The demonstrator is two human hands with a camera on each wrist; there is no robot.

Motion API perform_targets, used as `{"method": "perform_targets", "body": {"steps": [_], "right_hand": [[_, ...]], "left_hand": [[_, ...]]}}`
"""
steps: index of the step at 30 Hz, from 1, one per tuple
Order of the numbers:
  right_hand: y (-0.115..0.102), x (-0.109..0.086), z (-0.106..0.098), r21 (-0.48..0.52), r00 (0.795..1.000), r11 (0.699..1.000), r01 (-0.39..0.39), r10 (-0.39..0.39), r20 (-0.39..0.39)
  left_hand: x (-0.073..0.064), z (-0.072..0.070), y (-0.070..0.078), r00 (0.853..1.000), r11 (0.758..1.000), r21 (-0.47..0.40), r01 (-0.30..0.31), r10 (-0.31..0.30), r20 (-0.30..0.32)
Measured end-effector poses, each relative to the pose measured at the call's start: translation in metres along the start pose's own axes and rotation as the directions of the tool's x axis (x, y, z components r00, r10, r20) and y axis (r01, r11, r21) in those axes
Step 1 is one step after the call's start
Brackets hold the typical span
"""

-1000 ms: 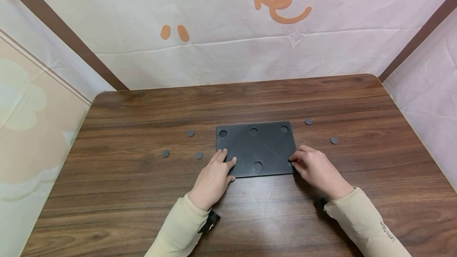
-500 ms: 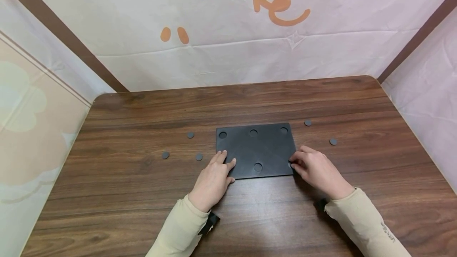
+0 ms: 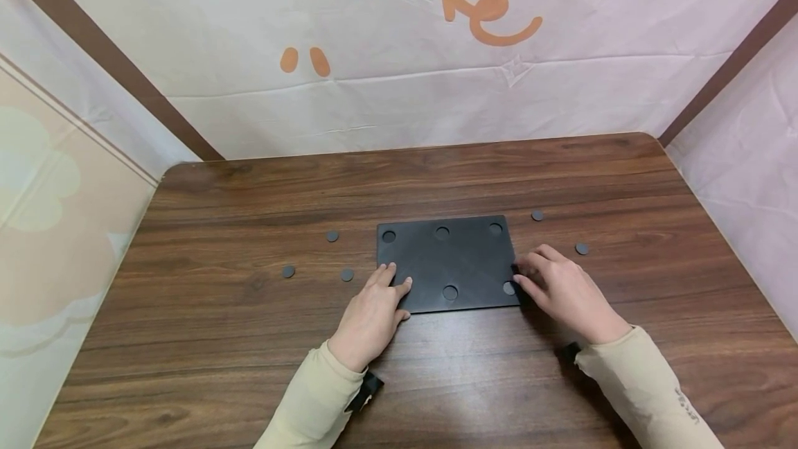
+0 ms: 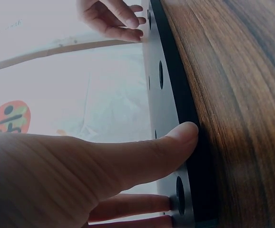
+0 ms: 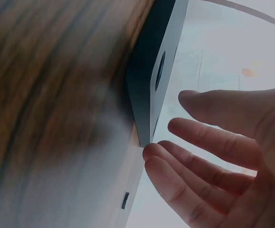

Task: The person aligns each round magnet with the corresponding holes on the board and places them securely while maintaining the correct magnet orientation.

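A flat black plate with several round recesses lies on the table. My left hand rests on its near left corner, fingers spread on top. In the left wrist view the thumb touches the plate's front edge. My right hand hovers beside the near right corner. Its fingers are loosely bent with nothing between them in the right wrist view. A small grey disc shows in the near right recess, while the near middle recess shows dark.
Three loose grey discs lie left of the plate: a far disc, a near disc and an outer disc. To its right lie another disc and an outermost one. A printed cloth hangs behind the wooden table.
My right hand has come away from the near right recess and shifted slightly right, uncovering the disc there. The left hand stays in place.
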State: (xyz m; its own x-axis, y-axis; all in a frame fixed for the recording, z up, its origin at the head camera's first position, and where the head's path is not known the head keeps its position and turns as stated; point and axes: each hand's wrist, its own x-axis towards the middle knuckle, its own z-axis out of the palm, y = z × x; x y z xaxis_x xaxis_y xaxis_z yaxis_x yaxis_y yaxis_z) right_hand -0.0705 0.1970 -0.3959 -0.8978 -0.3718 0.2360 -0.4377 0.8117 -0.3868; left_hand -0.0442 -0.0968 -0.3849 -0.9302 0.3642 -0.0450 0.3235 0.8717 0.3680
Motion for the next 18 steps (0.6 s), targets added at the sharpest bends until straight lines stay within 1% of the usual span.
{"method": "perform_targets", "body": {"steps": [4, 13, 18], "right_hand": [[0.003, 0.001, -0.001, -0.006, 1.000, 1.000, -0.019, 0.019, 0.006], [0.010, 0.002, -0.004, -0.035, 0.999, 0.999, -0.026, 0.027, 0.039], [0.014, 0.002, -0.006, -0.046, 0.996, 0.997, -0.058, 0.061, 0.070]], "left_hand": [[0.000, 0.001, 0.000, 1.000, 1.000, 0.001, -0.004, 0.004, -0.007], [0.000, 0.001, 0.000, 1.000, 1.000, 0.011, -0.005, 0.005, -0.013], [-0.001, 0.001, 0.000, 1.000, 1.000, 0.020, -0.005, 0.006, -0.011]]}}
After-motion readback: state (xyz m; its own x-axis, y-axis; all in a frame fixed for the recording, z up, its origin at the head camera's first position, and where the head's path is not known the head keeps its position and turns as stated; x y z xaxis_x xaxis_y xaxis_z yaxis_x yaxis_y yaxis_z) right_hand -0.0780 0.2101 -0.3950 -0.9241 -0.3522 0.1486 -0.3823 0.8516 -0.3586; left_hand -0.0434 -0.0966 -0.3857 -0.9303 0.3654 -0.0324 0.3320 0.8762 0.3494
